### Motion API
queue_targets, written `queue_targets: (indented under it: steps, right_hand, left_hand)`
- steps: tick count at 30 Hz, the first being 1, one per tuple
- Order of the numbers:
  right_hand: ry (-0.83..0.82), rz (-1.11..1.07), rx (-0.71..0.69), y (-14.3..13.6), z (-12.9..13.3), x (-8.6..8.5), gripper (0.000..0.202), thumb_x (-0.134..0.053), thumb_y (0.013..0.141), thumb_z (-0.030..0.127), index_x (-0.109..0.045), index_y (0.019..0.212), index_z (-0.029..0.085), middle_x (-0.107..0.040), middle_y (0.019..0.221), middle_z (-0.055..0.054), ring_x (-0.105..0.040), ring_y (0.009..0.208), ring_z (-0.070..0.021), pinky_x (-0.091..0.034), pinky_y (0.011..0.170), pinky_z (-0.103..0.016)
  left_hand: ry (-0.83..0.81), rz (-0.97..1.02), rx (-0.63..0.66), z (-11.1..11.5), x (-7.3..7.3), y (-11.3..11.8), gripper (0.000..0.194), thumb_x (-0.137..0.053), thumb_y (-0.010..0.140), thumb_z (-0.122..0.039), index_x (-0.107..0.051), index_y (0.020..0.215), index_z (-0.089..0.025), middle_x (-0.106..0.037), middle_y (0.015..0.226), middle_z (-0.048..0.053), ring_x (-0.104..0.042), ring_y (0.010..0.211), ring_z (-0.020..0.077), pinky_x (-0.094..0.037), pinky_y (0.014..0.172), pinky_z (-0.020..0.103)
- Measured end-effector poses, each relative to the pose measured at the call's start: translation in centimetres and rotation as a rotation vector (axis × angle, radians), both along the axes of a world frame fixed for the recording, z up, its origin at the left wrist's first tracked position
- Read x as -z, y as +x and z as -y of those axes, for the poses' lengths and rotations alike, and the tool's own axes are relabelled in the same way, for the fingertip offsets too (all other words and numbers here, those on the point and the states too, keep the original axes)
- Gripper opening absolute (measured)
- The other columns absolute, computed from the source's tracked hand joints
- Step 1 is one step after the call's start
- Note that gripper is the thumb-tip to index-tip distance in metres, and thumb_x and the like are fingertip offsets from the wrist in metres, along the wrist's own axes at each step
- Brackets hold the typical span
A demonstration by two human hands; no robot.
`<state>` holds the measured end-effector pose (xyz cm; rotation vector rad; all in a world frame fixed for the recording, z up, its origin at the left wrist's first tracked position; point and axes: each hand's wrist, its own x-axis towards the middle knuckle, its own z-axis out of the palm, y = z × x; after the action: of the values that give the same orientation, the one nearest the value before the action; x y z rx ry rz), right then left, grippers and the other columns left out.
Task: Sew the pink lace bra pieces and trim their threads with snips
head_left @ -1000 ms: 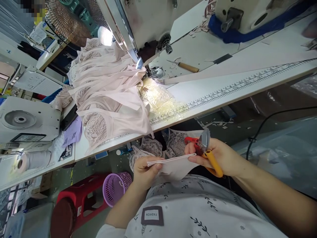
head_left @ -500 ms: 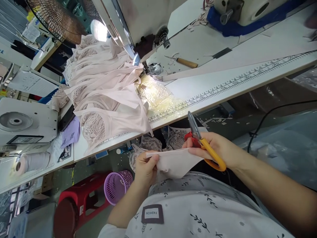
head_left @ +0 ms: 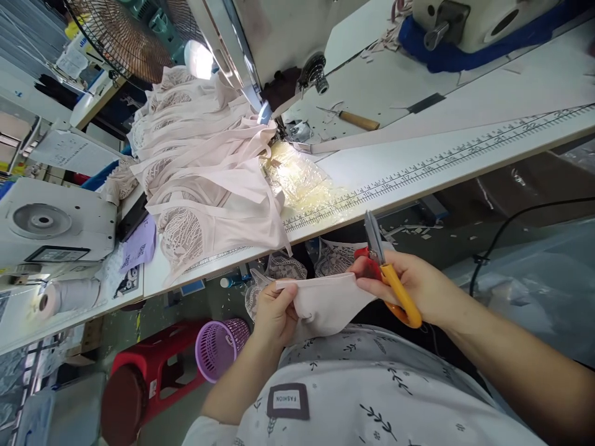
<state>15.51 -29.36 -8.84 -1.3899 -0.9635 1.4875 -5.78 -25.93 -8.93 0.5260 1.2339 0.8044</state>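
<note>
My left hand [head_left: 275, 310] pinches one end of a pale pink fabric piece [head_left: 325, 303] between thumb and fingers. The other end of its top edge is gripped by my right hand [head_left: 395, 282]. Scissors [head_left: 397, 291] with orange and red handles also rest in my right hand, their blades pointing up toward the table edge. The fabric's upper edge is stretched straight between both hands, over my lap. Behind it hang lace pieces [head_left: 337, 255], partly hidden by the hands. A pile of pale pink lace garments [head_left: 209, 179] lies on the table to the upper left.
The white sewing table [head_left: 418, 179] has a printed ruler along its front edge. On it are a sewing machine [head_left: 279, 37] and a wooden-handled awl [head_left: 357, 120]. A purple basket [head_left: 218, 350] and a red stool [head_left: 158, 365] stand at lower left. A fan [head_left: 134, 37] is behind.
The view has shifted slightly, so the table and machine sit a little further right. The scissors have tilted more upright in my right hand. Both hands keep their hold on the fabric.
</note>
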Motion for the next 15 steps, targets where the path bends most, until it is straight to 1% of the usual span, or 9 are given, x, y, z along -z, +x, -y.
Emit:
queue_targets:
  steps: [2, 4, 7, 11, 13, 15]
  right_hand:
    - [-0.014, -0.047, -0.008, 0.0, 0.1, 0.1, 0.05, -0.076, 0.057, 0.064, -0.059, 0.077, 0.022, -0.064, 0.073, -0.004, -0.059, 0.066, -0.0182, -0.054, 0.064, -0.034]
    - [-0.018, -0.074, -0.031, 0.0, 0.4, 0.1, 0.05, -0.076, 0.058, 0.065, -0.06, 0.079, 0.022, -0.065, 0.076, -0.005, -0.061, 0.071, -0.0197, -0.055, 0.07, -0.036]
    - [0.005, -0.174, -0.101, 0.0, 1.1, 0.0, 0.046, -0.073, 0.066, 0.062, -0.063, 0.086, 0.023, -0.069, 0.087, -0.008, -0.065, 0.079, -0.0225, -0.056, 0.076, -0.038]
    - [0.027, -0.387, -0.225, 0.0, 2.4, -0.3, 0.037, -0.067, 0.079, 0.051, -0.064, 0.103, 0.022, -0.068, 0.11, -0.014, -0.065, 0.099, -0.0277, -0.054, 0.089, -0.043]
    - [-0.005, -0.434, -0.226, -0.1, 2.8, -0.2, 0.032, -0.066, 0.082, 0.046, -0.064, 0.104, 0.023, -0.067, 0.113, -0.013, -0.064, 0.104, -0.028, -0.052, 0.093, -0.045]
    - [-0.041, -0.458, -0.218, -0.2, 3.2, 0.3, 0.029, -0.066, 0.082, 0.045, -0.064, 0.103, 0.024, -0.067, 0.112, -0.011, -0.065, 0.103, -0.0273, -0.052, 0.093, -0.044]
  left_hand:
    - [-0.026, 0.048, 0.016, 0.0, 0.5, -0.2, 0.041, -0.09, 0.046, -0.039, -0.066, 0.068, -0.013, -0.063, 0.058, -0.002, -0.057, 0.05, 0.0095, -0.048, 0.049, 0.021]
    - [-0.036, 0.095, 0.039, 0.0, 1.1, -0.6, 0.041, -0.089, 0.05, -0.039, -0.064, 0.069, -0.013, -0.064, 0.06, -0.001, -0.059, 0.053, 0.011, -0.049, 0.051, 0.023]
    - [-0.052, 0.196, 0.082, -0.2, 2.3, -1.1, 0.042, -0.09, 0.049, -0.04, -0.063, 0.067, -0.014, -0.066, 0.06, 0.001, -0.061, 0.054, 0.0136, -0.051, 0.052, 0.025]
    - [-0.044, 0.336, 0.101, -0.6, 3.7, -1.9, 0.041, -0.091, 0.047, -0.037, -0.061, 0.063, -0.014, -0.067, 0.06, 0.002, -0.063, 0.054, 0.0151, -0.05, 0.052, 0.025]
    - [-0.038, 0.366, 0.104, -0.7, 4.2, -2.4, 0.042, -0.092, 0.046, -0.038, -0.06, 0.061, -0.014, -0.067, 0.059, 0.002, -0.063, 0.055, 0.0158, -0.049, 0.052, 0.025]
    - [-0.043, 0.366, 0.102, -0.8, 4.7, -2.8, 0.044, -0.092, 0.044, -0.04, -0.059, 0.06, -0.015, -0.066, 0.058, 0.001, -0.063, 0.055, 0.0171, -0.049, 0.053, 0.027]
